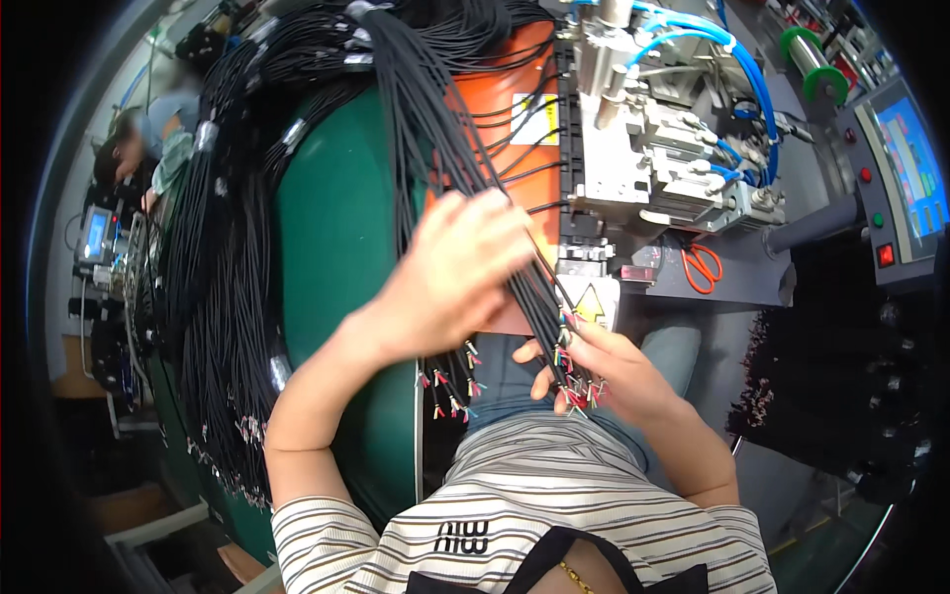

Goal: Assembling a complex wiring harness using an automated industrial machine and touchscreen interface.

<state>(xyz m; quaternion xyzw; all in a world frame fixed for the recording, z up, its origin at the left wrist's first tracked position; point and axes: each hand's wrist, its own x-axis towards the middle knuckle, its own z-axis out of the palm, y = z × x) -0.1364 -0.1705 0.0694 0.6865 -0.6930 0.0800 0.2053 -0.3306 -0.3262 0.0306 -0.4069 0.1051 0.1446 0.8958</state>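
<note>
A long bundle of black cables point(426, 109) runs from the far edge of the table toward my lap. My left hand point(455, 272), slightly blurred, curls its fingers over the bundle at about mid-length. Lower down, my right hand point(623, 371) closes around the same cables just above their stripped tips. Thin coloured wire ends point(582, 394) fan out below its thumb and fingers. Some other cable ends point(453, 394) hang apart, below my left wrist. My left palm and the cables under it are hidden.
More black cables point(223, 287) lie heaped along the left of the green table point(332, 228). Right of the orange board point(534, 183) stands a metal machine point(614, 148) with blue air hoses point(762, 89). Orange-handled scissors point(703, 267), a control screen point(905, 163) and a person point(163, 124) are around.
</note>
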